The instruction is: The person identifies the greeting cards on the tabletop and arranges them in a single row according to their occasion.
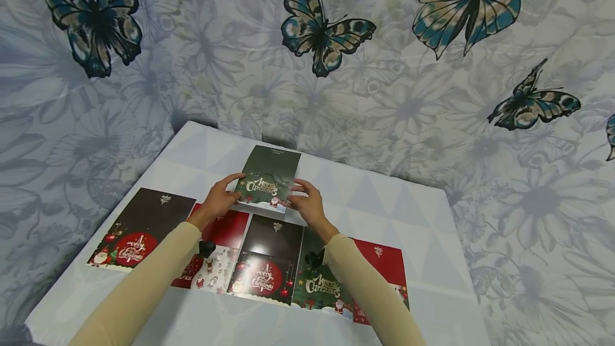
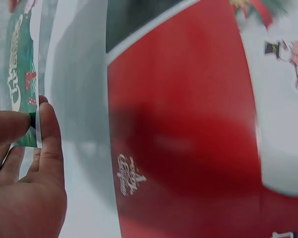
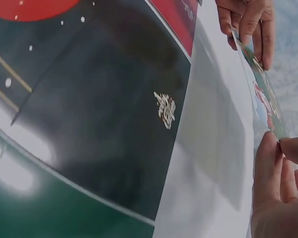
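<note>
A green Merry Christmas card (image 1: pixel 271 167) is held slightly above the far side of the table, its shadow falling below it. My left hand (image 1: pixel 220 196) pinches its left edge between thumb and fingers, as the left wrist view shows with the card (image 2: pixel 26 64) seen nearly edge-on. On the opposite edge, my right hand (image 1: pixel 309 204) pinches near the lower corner; the right wrist view has both hands on the card (image 3: pixel 262 87). Nearest below the hands lie a red card (image 1: pixel 234 228) and a dark card (image 1: pixel 281 236), flat on the table.
The white table (image 1: pixel 375 202) also bears a dark card (image 1: pixel 168 212) at left, another green card (image 1: pixel 314 284) partly under the right forearm, and a red card (image 1: pixel 391 263) at right. A floral butterfly backdrop (image 1: pixel 394 105) hangs behind the table.
</note>
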The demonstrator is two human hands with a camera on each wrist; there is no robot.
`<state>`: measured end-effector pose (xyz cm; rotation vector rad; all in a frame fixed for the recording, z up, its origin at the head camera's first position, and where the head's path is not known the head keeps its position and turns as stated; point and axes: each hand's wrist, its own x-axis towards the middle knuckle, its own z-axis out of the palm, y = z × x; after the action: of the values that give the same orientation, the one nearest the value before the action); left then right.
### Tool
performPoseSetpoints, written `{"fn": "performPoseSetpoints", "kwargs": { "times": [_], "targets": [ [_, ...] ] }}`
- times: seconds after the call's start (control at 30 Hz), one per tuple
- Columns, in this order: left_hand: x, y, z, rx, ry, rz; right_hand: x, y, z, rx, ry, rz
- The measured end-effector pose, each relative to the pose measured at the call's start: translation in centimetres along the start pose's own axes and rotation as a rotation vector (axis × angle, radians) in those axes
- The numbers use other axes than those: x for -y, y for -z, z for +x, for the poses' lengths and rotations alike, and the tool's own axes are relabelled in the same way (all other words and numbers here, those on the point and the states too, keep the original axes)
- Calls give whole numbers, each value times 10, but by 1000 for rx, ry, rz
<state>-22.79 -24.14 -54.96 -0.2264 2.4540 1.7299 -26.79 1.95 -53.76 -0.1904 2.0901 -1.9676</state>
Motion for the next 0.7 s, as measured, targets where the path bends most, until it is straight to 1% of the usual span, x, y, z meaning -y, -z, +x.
{"fn": "performPoseSetpoints", "kwargs": {
  "times": [0.1,0.17,0.27,0.37,0.5,0.7],
  "targets": [
    [4,4,-1,1,-7,-8,-4,-4,0,36,-32,0],
    [8,6,-2,-16,-13,3,-7,-7,0,75,-43,-6],
    [11,10,-3,-37,-17,31,-9,-13,0,147,-50,-26],
    [14,14,-5,-58,-14,38,-9,-18,3,197,-43,-48],
    [17,18,-7,-75,-27,36,-7,-24,6,205,-30,-71],
    [20,24,-9,-129,-21,36,-3,-33,8,168,-34,-69]
  ]
}}
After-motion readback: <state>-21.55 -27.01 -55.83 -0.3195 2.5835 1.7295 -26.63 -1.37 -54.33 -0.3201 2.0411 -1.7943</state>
